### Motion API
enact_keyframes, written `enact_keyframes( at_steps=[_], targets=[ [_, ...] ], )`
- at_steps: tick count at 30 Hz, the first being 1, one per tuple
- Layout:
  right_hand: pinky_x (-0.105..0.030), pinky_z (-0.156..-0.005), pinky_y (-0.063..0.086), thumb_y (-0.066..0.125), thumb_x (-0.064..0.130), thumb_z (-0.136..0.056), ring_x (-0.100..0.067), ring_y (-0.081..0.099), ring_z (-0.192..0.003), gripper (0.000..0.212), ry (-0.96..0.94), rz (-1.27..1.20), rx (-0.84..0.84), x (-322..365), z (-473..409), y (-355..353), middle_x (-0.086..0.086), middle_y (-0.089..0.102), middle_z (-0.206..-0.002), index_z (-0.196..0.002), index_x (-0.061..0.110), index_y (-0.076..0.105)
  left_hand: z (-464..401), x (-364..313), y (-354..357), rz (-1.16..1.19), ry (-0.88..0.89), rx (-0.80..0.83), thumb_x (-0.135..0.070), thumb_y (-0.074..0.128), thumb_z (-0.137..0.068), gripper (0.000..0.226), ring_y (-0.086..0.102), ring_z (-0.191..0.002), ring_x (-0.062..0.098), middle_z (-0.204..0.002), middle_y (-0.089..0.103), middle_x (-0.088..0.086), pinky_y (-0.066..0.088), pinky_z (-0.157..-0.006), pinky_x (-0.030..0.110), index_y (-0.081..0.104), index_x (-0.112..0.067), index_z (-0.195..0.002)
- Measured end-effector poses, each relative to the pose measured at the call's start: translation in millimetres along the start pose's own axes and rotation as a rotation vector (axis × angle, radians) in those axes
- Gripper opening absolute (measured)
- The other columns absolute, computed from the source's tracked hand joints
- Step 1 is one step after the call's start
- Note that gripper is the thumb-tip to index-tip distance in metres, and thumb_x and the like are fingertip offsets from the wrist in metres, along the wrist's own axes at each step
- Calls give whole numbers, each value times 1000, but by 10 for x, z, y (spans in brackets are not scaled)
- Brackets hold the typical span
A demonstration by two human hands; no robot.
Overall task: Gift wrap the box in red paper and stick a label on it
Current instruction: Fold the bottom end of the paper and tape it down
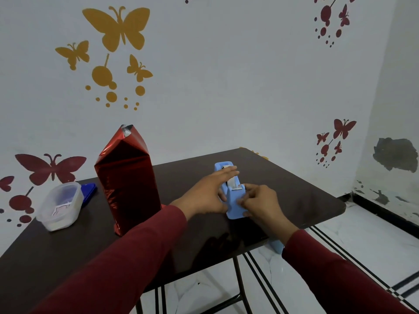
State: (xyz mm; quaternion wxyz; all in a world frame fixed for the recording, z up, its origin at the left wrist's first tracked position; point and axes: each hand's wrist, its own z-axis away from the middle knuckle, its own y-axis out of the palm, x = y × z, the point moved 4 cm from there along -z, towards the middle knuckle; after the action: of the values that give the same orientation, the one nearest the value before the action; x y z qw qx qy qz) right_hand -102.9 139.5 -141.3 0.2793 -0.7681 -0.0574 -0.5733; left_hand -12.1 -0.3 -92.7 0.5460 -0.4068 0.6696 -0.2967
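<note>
Head view: we see the box (pixel 128 182) wrapped in shiny red paper standing upright near the middle of the dark desk (pixel 294 196), its top folds still loose and peaked. Toward the desk's right edge sits a light blue tape dispenser (pixel 233 200). Our left hand (pixel 208 193) rests on it with fingers straight, grip apart, steadying its left side. Our right hand (pixel 258 202) has its grip curled around the dispenser's near end, fingertips pinching by the cutter. A clear plastic container (pixel 60 206) lies near the left edge, with a blue lid (pixel 89 191) just behind it.
</note>
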Motion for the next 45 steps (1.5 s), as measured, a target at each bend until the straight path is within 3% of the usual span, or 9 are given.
enact_keyframes(
  at_steps=[4, 6, 10, 14, 22, 30, 35, 42, 45],
  targets=[
    [-36, -80, 65, 75, 8, -92, -12, 70, -100, 18, -48, -153, 103, -216, 86, -29, 21, 62, -130, -82, -8, 75, -7, -78, -69, -30, 12, -66, -10, 76, -75, 80, 59, -73, -5, -111, 61, -17, 48, -70, 16, 51, -38, -146],
    [-37, -87, 63, 69, 16, -97, -16, 73, -108, 23, -12, -427, 123, -313, 164, -58, 9, 68, -134, -93, -6, 76, -24, -109, -78, -24, -10, -90, -17, 76, -81, 63, 55, -67, -6, -88, 55, -19, 44, -67, 17, 60, -39, -137],
    [-45, -88, 61, 50, 39, -105, -21, 75, -104, 44, 38, -710, -34, -341, 233, -143, -9, 78, -109, -113, 2, 74, -99, -230, 26, -72, 46, -60, -27, 71, -88, 42, 54, -76, -19, -103, 61, -22, 42, -68, 15, 66, -38, -129],
    [-44, -85, 60, 42, 42, -108, -21, 74, -105, 56, -2, -738, -55, -327, 242, -176, -1, 79, -108, -92, -2, 74, -210, -363, 132, -147, 94, -18, -38, 67, -94, 35, 57, -110, -5, -128, 64, -24, 52, -93, 27, 65, -42, -129],
    [-41, -92, 56, 43, 45, -107, -21, 75, -106, 60, 72, -737, -34, -427, 190, -174, -2, 79, -109, -104, -5, 76, -328, -509, 154, -236, 102, -31, -31, 66, -89, 21, 64, -88, -2, -90, 72, -20, 56, -78, 28, 74, -36, -108],
    [-41, -101, 53, 42, 52, -106, -20, 71, -113, 58, 124, -714, -15, -448, 186, -183, -1, 79, -111, -112, 7, 78, -301, -451, 186, -118, -2, -39, -37, 62, -76, 35, 67, -91, -5, -92, 70, -26, 60, -86, 36, 71, -36, -110],
    [-40, -98, 54, 42, 52, -105, -20, 72, -112, 59, 127, -723, -15, -458, 180, -175, -4, 79, -111, -115, 5, 76, -334, -443, 196, -174, 23, -16, -32, 74, -85, 30, 66, -92, -5, -93, 70, -22, 59, -87, 34, 70, -33, -116],
    [-39, -95, 54, 61, 28, -99, -21, 73, -109, 26, 218, -885, -44, -443, 187, -220, -5, 78, -115, -115, 13, 74, -402, -501, 158, -169, 7, -46, -18, 68, -88, 24, 68, -87, -5, -89, 74, -18, 59, -85, 30, 72, -27, -109],
    [-40, -92, 55, 62, 5, -94, -23, 73, -110, 40, 218, -967, -89, -469, 172, -260, -4, 76, -118, -128, 26, 66, -415, -494, 133, -145, -16, -49, -15, 69, -87, 24, 67, -83, -8, -87, 75, -17, 56, -80, 21, 73, -24, -109]
  ],
)
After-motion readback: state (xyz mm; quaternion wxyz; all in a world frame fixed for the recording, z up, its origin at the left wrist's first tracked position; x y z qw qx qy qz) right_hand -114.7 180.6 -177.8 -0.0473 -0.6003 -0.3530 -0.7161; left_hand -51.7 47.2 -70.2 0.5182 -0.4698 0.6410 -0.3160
